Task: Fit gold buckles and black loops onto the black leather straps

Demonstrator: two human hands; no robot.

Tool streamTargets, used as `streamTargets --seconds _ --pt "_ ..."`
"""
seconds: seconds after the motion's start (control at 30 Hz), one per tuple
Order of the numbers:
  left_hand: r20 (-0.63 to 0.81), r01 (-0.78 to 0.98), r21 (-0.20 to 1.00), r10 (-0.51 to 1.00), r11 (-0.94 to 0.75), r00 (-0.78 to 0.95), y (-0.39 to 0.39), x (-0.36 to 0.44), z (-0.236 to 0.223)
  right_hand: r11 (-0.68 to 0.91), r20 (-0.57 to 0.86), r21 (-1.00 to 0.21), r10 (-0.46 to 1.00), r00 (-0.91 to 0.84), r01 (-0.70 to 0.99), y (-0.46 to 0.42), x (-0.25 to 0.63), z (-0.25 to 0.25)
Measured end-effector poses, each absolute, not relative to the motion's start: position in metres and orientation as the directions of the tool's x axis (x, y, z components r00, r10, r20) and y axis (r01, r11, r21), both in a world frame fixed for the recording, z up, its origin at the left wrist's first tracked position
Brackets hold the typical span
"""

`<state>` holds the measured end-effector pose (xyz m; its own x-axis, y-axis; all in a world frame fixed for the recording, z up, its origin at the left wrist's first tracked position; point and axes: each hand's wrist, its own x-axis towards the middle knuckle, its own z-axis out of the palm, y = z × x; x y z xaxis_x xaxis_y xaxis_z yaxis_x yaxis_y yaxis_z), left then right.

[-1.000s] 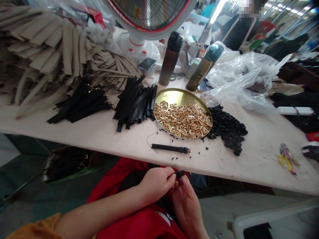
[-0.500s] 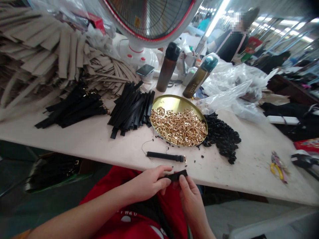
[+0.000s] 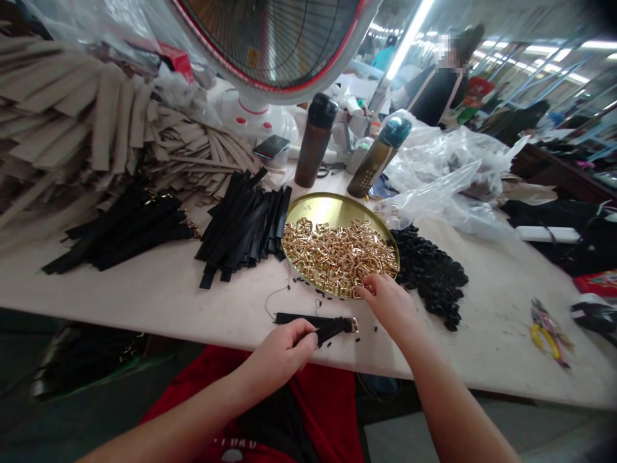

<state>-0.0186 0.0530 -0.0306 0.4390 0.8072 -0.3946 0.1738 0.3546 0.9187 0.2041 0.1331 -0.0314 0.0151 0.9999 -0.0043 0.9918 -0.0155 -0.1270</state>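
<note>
My left hand [image 3: 289, 347] pinches a short black strap [image 3: 330, 331] between thumb and fingers, near the table's front edge. Just behind it lies another black strap [image 3: 294, 318], with a gold buckle [image 3: 355, 325] at its right end; the held strap partly covers it. My right hand [image 3: 388, 305] reaches over the near rim of a round gold tray [image 3: 330, 200] heaped with small gold buckles [image 3: 347, 251]. Its thumb and fingertips are drawn together among the buckles, and what lies between them is too small to make out.
Black straps [image 3: 241, 225] are piled left of the tray, a buckled bundle [image 3: 130, 228] farther left. Small black loops [image 3: 431, 276] are heaped at right, beyond them yellow-handled pliers [image 3: 547, 337]. Two bottles [image 3: 315, 141] and a fan [image 3: 270, 45] stand behind. Another person [image 3: 436, 90] is in the background.
My right hand has let go of the strap and moved up to the buckle tray. My left hand keeps its hold on the strap. The view has shifted slightly.
</note>
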Motion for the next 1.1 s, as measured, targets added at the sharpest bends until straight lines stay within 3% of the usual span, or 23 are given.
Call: streamTargets --seconds 0.23,0.5,0.6,0.63,0.7,0.8,0.9,1.1 --pt "-0.347 0.148 0.938 0.834 0.314 0.429 0.040 -0.021 -0.031 0.045 0.018 -0.169 0.999 -0.043 0.984 0.141 0.190 -0.031" --pt "-0.246 0.086 0.969 0.901 0.231 0.358 0.034 -0.032 -0.019 0.061 0.077 -0.463 0.997 -0.028 0.884 0.125 0.177 -0.009" --pt "-0.163 0.096 0.985 0.939 0.140 0.301 0.040 -0.034 -0.011 0.009 -0.075 -0.719 0.993 -0.091 0.695 0.091 0.156 0.001" --pt "-0.151 0.096 0.987 0.942 0.128 0.299 0.042 -0.033 -0.010 -0.067 -0.164 -0.837 0.977 -0.133 0.543 0.079 0.148 0.003" --pt "-0.165 0.108 0.985 0.936 0.138 0.312 0.044 -0.033 -0.008 -0.249 -0.305 -0.934 0.929 -0.209 0.256 0.055 0.133 0.004" --pt "-0.290 0.113 0.957 0.892 0.267 0.348 0.043 -0.033 -0.007 -0.432 -0.423 -0.902 0.866 -0.267 0.029 0.030 0.121 -0.001" --pt "-0.422 0.007 0.883 0.787 0.470 0.450 0.038 -0.037 -0.005 -0.525 -0.453 -0.838 0.823 -0.343 -0.151 0.017 0.119 -0.011" --pt "-0.378 -0.175 0.785 0.684 0.594 0.624 0.033 -0.038 -0.004 -0.562 -0.428 -0.690 0.825 -0.369 -0.456 0.008 0.117 -0.022"
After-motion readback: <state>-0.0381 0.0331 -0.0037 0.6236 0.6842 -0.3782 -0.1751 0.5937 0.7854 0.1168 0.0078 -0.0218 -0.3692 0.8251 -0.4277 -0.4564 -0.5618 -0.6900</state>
